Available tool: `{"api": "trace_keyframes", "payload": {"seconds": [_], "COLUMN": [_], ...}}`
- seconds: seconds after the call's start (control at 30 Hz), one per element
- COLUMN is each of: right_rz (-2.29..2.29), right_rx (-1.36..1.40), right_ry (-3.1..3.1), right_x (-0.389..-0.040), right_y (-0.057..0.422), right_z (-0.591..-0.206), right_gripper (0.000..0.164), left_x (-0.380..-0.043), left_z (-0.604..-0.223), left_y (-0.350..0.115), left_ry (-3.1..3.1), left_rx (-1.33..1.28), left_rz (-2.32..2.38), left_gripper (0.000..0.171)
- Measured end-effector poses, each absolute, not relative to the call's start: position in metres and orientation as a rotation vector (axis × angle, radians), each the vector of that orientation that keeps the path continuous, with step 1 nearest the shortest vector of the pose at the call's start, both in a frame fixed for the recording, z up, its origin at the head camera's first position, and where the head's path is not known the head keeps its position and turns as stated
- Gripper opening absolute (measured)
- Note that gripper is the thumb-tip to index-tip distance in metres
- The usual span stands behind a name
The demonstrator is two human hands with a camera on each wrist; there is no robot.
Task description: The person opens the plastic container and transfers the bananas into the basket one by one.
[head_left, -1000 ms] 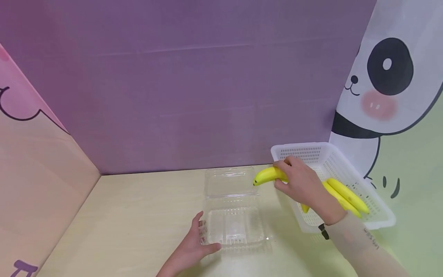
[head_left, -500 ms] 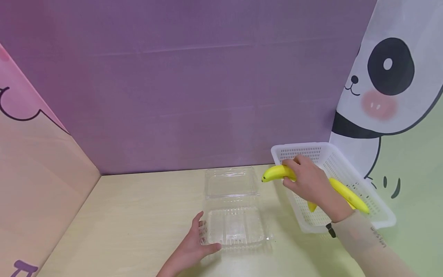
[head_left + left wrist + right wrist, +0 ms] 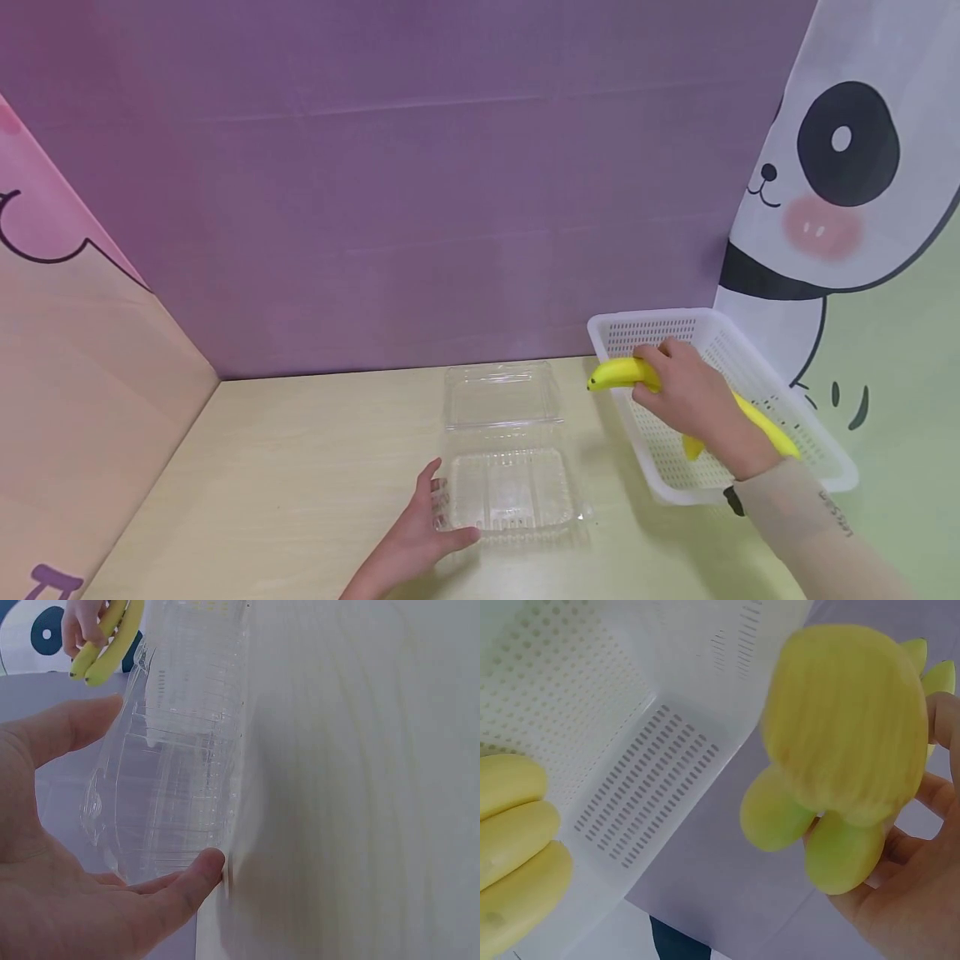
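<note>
My right hand point(image 3: 693, 396) grips a bunch of yellow bananas point(image 3: 622, 372) above the left side of a white perforated basket point(image 3: 660, 483). Green-tinged banana ends show close up in the right wrist view, where fingers curl behind the bunch. Other bananas point(image 3: 517, 855) lie in the basket, partly hidden by my right forearm in the head view. A clear plastic clamshell container point(image 3: 510, 492) stands with its lid laid back, away from me. My left hand point(image 3: 416, 529) holds its left side, thumb at the near corner and fingers along the wall.
The pale wooden table point(image 3: 300, 483) meets a purple backdrop point(image 3: 375, 208) at the rear. A panel with a panda picture point(image 3: 840, 192) rises close behind the basket at the right. A peach-coloured panel point(image 3: 82, 375) borders the left side.
My right hand has moved right with the bananas, away from the container and farther over the basket. My left hand and the container have stayed put.
</note>
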State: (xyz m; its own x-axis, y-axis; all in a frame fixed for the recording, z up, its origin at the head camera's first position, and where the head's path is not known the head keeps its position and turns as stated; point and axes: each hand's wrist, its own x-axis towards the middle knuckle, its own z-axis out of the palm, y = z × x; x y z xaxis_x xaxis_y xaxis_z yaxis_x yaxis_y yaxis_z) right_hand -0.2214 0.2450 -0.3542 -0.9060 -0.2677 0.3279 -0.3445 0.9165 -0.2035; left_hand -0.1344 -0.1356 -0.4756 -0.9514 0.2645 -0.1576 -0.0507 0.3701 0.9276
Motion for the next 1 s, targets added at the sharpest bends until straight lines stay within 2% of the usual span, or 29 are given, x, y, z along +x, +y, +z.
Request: {"api": "trace_keyframes", "payload": {"seconds": [1.0], "right_rz": [0.378], "right_rx": [0.268], "right_ry": [-2.900], "right_x": [-0.215], "right_y": [0.273], "right_z": [-0.367], "right_gripper": [0.043], "left_x": [-0.134], "left_z": [-0.474], "left_y": [-0.134], "left_ry": [2.370], "left_rx": [0.185], "left_rz": [1.599], "left_gripper": [0.114]}}
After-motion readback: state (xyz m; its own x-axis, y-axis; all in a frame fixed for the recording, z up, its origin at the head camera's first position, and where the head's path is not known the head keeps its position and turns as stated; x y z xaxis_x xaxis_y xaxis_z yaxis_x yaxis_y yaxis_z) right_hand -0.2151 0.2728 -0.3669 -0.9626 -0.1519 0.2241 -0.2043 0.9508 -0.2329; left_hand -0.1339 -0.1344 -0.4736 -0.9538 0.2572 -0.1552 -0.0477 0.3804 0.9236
